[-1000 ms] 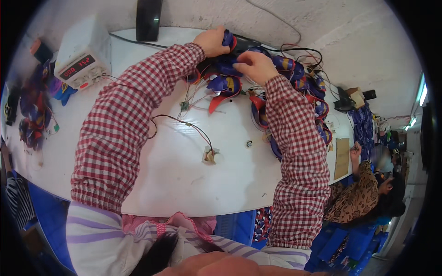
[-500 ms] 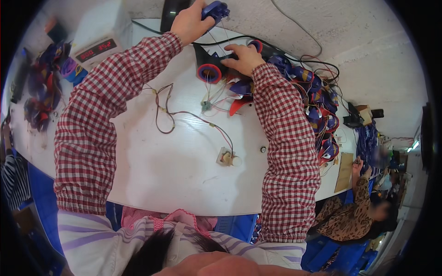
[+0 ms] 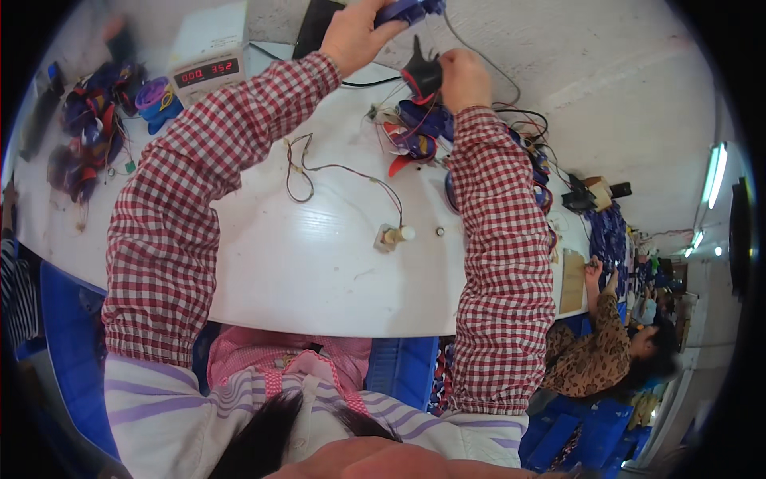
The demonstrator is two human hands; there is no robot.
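At the far edge of the table, my left hand (image 3: 355, 38) is closed on a blue-purple plastic part (image 3: 411, 10), which is partly cut off by the top of the picture. To its right, my right hand (image 3: 466, 78) grips a black plastic part with a red edge (image 3: 423, 72), tilted and partly covered by the fingers. Thin wires run near the two parts. Just below my right hand lie purple and red shell pieces (image 3: 416, 144) with loose wires. Nearer to me, a brown wire (image 3: 351, 170) leads to a small pale fitting with a round knob (image 3: 391, 237).
A white box with a red digital display (image 3: 209, 73) stands at the far left. Beside it are a blue-purple wire spool (image 3: 158, 104) and a heap of wired shells (image 3: 92, 132). Another heap lies behind my right forearm. A co-worker (image 3: 598, 351) sits at the right.
My right hand has lifted and turned the black part, moving slightly right and away. My left hand has moved right with the blue-purple part. The whole view has shifted.
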